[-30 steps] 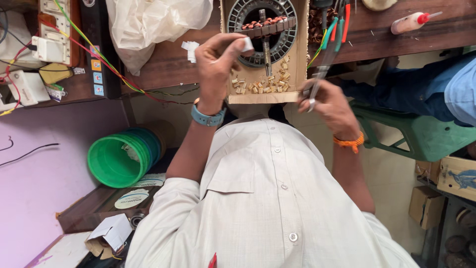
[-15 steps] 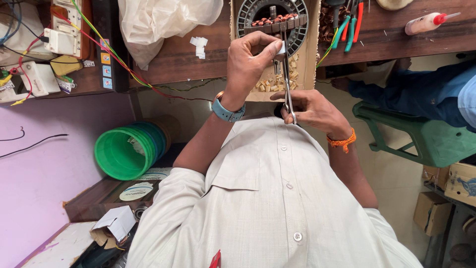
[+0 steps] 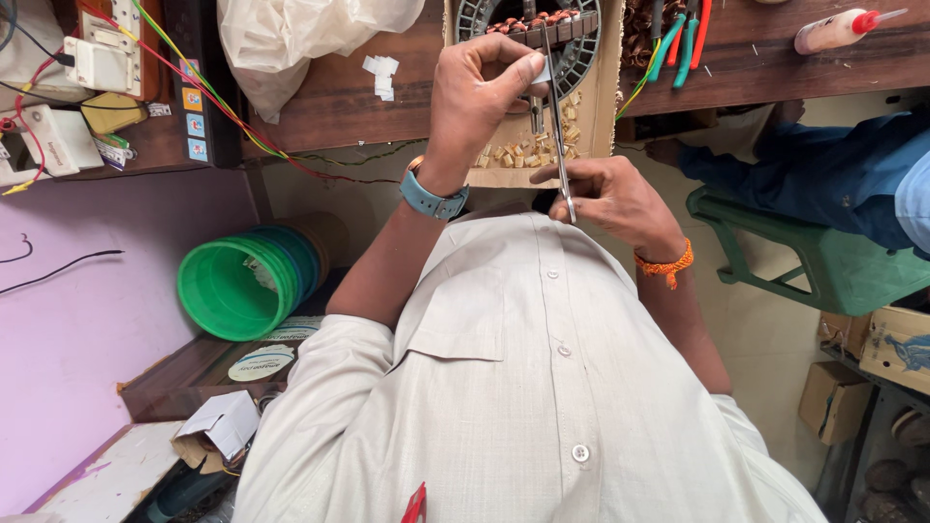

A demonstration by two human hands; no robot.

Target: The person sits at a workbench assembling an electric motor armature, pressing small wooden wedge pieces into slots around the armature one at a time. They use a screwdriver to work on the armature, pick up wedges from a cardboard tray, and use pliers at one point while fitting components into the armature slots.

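My left hand (image 3: 480, 92), with a blue watch on the wrist, pinches a small white paper strip (image 3: 536, 70) against a round motor stator (image 3: 579, 39) with copper windings. The stator lies on a cardboard sheet (image 3: 605, 116) on the wooden bench. My right hand (image 3: 605, 199), with an orange thread at the wrist, grips a pair of metal scissors (image 3: 555, 116). The blades point up and reach the strip beside my left fingers. Small cut paper bits (image 3: 513, 155) lie on the cardboard below the stator.
Pliers with coloured handles (image 3: 678, 39) and a glue bottle (image 3: 838, 29) lie on the bench (image 3: 339, 97). A white plastic bag (image 3: 300, 39) and wired switch boxes (image 3: 97, 68) sit left. A green tub (image 3: 237, 286) stands below. Another person's blue sleeve (image 3: 843, 174) and a green stool (image 3: 823, 261) are right.
My right hand has come up and leftward with the scissors, whose blades now stand upright at the strip. My left hand stays at the stator.
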